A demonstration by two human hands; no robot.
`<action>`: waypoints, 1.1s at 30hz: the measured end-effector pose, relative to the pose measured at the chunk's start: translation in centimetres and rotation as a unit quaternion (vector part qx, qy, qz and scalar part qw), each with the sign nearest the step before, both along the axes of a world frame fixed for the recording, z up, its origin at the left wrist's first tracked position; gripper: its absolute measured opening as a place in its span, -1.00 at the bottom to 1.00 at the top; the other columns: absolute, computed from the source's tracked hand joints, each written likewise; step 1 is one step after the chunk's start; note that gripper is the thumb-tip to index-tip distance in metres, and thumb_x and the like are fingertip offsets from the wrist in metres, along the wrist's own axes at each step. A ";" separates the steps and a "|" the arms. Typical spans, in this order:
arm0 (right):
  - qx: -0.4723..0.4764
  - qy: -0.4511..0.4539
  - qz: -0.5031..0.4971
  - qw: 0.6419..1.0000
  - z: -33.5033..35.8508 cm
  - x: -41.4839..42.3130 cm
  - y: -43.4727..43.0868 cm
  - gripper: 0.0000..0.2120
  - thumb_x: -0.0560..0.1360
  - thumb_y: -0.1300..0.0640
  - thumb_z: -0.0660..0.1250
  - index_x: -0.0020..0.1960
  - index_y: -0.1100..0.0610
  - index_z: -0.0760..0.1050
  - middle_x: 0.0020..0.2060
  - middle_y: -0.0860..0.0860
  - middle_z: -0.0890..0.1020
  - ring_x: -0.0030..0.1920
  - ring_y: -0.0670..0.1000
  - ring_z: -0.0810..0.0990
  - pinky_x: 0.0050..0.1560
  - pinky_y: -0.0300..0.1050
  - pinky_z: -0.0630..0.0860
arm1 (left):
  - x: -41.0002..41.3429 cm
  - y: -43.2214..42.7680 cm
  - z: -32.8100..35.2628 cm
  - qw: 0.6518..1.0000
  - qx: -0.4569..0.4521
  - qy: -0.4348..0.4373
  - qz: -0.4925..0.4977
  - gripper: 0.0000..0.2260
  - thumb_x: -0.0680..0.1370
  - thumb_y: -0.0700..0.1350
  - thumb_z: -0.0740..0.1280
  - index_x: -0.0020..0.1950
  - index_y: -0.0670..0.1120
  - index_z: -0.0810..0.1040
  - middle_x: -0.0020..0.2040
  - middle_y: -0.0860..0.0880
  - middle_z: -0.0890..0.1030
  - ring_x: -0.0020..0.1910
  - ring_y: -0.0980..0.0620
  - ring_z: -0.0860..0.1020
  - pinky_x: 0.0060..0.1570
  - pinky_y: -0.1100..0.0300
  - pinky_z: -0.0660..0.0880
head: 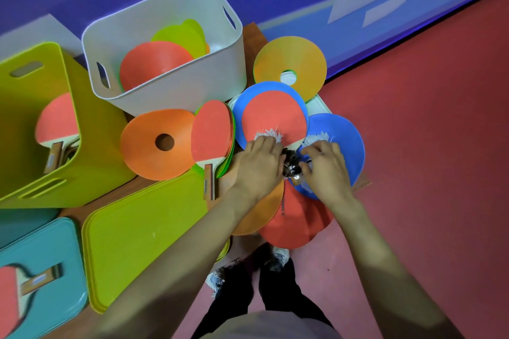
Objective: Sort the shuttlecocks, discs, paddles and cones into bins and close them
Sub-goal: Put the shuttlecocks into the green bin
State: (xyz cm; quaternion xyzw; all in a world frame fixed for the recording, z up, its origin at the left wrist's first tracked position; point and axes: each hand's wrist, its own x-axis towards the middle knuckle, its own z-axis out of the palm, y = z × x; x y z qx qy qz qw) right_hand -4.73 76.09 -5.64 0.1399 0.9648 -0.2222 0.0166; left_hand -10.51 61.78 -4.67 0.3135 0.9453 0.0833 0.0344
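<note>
Frayed white shuttlecocks, red paddle beneath

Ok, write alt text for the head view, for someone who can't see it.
The left hand and right hand grip white shuttlecocks amid a pile of coloured discs and red paddles. To the left, a white bin holds more discs and a green bin more paddles; a green lid lies nearer the person.

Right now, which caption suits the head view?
Left hand and right hand grasp shuttlecocks on piled discs, beside a white bin.
</note>
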 end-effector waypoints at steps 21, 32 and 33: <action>0.046 0.191 0.100 0.975 5.0 -1.6 -3.9 -0.92 0.46 0.18 0.31 -0.09 0.12 0.58 -0.16 -0.01 0.60 0.11 0.11 0.46 0.37 0.35 0.09 | -0.5 -5.3 4.1 0.947 0.295 0.050 0.115 -0.85 0.52 -0.26 0.23 0.00 -0.14 0.57 -0.07 -0.08 0.61 -0.08 -0.11 0.53 -0.04 0.10 0.42; -0.043 0.273 0.261 0.925 8.7 -4.6 -19.9 -0.80 0.46 0.05 0.21 -0.11 0.11 0.57 -0.17 0.01 0.62 0.05 0.07 0.46 0.17 0.04 0.28 | 3.1 -22.7 8.3 0.916 0.251 0.171 0.263 -0.80 0.53 -0.21 0.23 0.15 -0.09 0.45 -0.08 -0.05 0.57 -0.11 -0.08 0.46 -0.07 0.11 0.26; -0.047 0.277 0.278 0.918 9.0 -4.7 -21.8 -0.82 0.46 0.06 0.22 -0.10 0.11 0.56 -0.17 0.01 0.62 0.05 0.06 0.45 0.16 0.02 0.29 | 3.4 -24.7 8.6 0.910 0.260 0.164 0.279 -0.78 0.53 -0.20 0.24 0.17 -0.09 0.44 -0.08 -0.04 0.57 -0.11 -0.07 0.47 -0.06 0.12 0.26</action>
